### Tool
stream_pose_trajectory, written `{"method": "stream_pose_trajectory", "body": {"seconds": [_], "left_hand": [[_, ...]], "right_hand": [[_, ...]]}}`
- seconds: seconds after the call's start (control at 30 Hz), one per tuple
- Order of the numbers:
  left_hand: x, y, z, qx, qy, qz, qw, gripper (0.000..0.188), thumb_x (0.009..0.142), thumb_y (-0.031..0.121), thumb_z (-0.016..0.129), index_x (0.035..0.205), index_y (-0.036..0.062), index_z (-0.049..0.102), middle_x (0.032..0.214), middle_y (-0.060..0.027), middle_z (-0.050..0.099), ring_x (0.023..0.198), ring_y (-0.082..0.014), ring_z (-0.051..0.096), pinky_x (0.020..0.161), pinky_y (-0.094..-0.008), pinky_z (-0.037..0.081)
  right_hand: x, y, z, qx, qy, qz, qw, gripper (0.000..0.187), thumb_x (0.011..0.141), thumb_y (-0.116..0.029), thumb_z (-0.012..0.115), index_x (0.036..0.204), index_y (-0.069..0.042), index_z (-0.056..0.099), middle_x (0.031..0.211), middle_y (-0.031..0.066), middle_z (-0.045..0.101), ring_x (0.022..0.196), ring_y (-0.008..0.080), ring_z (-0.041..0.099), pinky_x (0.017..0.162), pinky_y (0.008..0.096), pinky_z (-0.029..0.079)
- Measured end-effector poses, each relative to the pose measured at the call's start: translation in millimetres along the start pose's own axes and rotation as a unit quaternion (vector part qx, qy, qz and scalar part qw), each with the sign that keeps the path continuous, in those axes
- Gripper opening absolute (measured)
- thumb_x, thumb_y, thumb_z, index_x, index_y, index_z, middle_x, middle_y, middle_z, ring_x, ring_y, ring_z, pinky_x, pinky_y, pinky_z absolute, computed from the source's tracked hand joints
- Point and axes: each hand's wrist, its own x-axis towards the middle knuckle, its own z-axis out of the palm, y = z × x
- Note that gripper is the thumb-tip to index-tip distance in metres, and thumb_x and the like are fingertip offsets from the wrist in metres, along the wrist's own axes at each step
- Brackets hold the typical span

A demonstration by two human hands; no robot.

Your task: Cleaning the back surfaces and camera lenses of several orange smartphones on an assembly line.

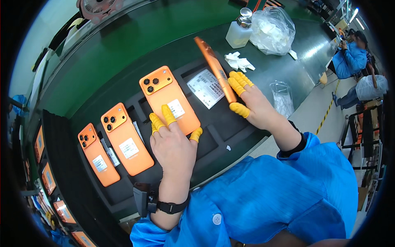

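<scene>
My right hand [259,105], in yellow finger cots, grips the lower end of an orange phone [214,66] that stands tilted on edge over the tray. My left hand [175,146], also in yellow finger cots, holds a second orange phone [181,96] lying camera side up. Its fingers rest beside the white label and its thumb is at the lower corner. Two more orange phones, one in the middle [138,154] and one farther left [98,150], lie in the black foam tray [214,136]. A printed white label sheet [205,88] sits in the compartment under the raised phone.
At the back stand a pump bottle [238,33] and a clear plastic bag [273,31]. Crumpled white tissue [239,61] lies near the tray, and a small clear bag [282,99] is on the right. A black rack [61,156] with several orange items borders the left. Other people [352,57] are far right.
</scene>
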Motion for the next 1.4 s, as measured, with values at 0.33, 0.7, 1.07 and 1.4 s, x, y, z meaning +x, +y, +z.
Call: {"method": "stream_pose_trajectory", "body": {"seconds": [0.33, 0.7, 1.07, 1.4], "left_hand": [[-16, -7, -11, -0.004, -0.050, -0.023, 0.998, 0.063, 0.061, 0.036, 0.074, 0.100, -0.0077, 0.049, 0.090, -0.0194, 0.051, 0.088, -0.0328, 0.051, 0.076, -0.0388, 0.042], [-17, -19, -2, -0.099, -0.078, 0.061, 0.990, 0.083, 0.065, 0.027, 0.073, 0.121, -0.0125, 0.027, 0.130, -0.0301, 0.023, 0.119, -0.0435, 0.025, 0.096, -0.0455, 0.026], [-16, -26, -2, -0.086, -0.159, 0.055, 0.982, 0.087, 0.069, 0.044, 0.066, 0.128, -0.0056, 0.024, 0.128, -0.0361, 0.017, 0.120, -0.0493, 0.019, 0.094, -0.0527, 0.021], [-15, -22, -1, -0.107, -0.120, 0.078, 0.984, 0.089, 0.067, 0.036, 0.070, 0.129, -0.0052, 0.022, 0.130, -0.0355, 0.017, 0.120, -0.0490, 0.022, 0.094, -0.0499, 0.025]], "right_hand": [[3, 5, -12, -0.088, -0.006, 0.005, 0.996, 0.068, 0.074, -0.044, 0.058, 0.119, 0.003, 0.042, 0.121, 0.0196, 0.042, 0.112, 0.0317, 0.041, 0.096, 0.0423, 0.028], [-1, 22, 4, 0.081, -0.013, 0.030, 0.996, 0.066, 0.076, -0.026, 0.062, 0.128, -0.002, 0.031, 0.134, 0.0238, 0.023, 0.118, 0.0390, 0.032, 0.096, 0.0424, 0.029], [4, 24, -1, 0.144, -0.063, 0.027, 0.987, 0.072, 0.076, -0.023, 0.061, 0.133, -0.004, 0.021, 0.136, 0.0250, 0.016, 0.121, 0.0406, 0.026, 0.098, 0.0419, 0.026], [0, 27, -4, 0.152, -0.053, 0.039, 0.986, 0.061, 0.081, -0.023, 0.055, 0.131, -0.001, 0.027, 0.136, 0.0249, 0.018, 0.125, 0.0394, 0.022, 0.101, 0.0405, 0.023]]}}
